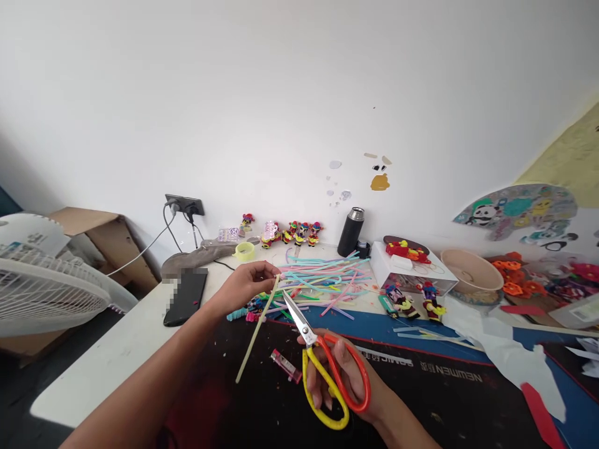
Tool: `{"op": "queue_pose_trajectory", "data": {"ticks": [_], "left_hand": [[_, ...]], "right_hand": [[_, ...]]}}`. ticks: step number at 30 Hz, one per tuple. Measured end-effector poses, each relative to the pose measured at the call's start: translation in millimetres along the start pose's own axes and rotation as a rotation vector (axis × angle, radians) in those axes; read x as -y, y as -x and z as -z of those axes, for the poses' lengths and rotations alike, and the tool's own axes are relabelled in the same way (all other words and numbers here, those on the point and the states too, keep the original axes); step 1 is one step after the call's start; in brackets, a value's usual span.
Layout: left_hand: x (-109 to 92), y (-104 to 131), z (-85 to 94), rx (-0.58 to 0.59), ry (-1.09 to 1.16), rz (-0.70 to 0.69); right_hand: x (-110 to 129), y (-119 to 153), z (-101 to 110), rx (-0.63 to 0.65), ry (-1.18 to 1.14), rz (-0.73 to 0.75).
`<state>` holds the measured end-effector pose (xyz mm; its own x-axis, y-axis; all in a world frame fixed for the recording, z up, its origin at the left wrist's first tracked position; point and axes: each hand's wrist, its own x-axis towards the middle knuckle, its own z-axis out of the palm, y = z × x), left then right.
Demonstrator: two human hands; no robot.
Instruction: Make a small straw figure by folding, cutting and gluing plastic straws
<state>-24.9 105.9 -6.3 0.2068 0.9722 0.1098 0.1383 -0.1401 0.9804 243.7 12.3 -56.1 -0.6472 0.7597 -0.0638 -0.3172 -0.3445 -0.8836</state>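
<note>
My left hand (250,284) pinches one end of a pale yellow plastic strip (255,340), which hangs down slantwise over the black mat. In my right hand (346,368) is a pair of scissors (306,333) with one red and one yellow handle loop. Its blades point up and left, their tips just beside the top end of the strip; they look closed or nearly so. Below the blades, a pink lighter (285,366) lies on the mat. Behind both hands spreads a pile of pastel strips (322,274) in several colours.
A black phone (187,296) lies left, beyond it a fan (56,287). Small figurines (302,234), a yellow tape roll (244,251) and a black thermos (350,234) stand along the wall. Right are a white box (412,274), a round basket (472,271) and crumpled tissue (519,355).
</note>
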Motion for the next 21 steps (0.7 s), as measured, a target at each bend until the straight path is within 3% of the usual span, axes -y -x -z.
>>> {"op": "queue_pose_trajectory", "data": {"ticks": [5,10,15,21], "left_hand": [[-2.6,-15.7,8.5,0.077,-0.054,-0.002],[-7.9,-25.4,6.5,0.148,-0.065,0.023],[-10.0,-27.1,3.8,0.240,-0.105,0.051],[-15.3,-23.4,3.1,0.316,-0.302,0.074]], "right_hand": [[11.1,-1.0,9.9,0.066,0.001,-0.076],[21.5,-1.9,17.7,0.030,0.184,-0.134],[28.7,-4.6,16.5,0.039,0.261,-0.173],[21.0,-11.7,17.4,-0.007,0.279,-0.188]]}}
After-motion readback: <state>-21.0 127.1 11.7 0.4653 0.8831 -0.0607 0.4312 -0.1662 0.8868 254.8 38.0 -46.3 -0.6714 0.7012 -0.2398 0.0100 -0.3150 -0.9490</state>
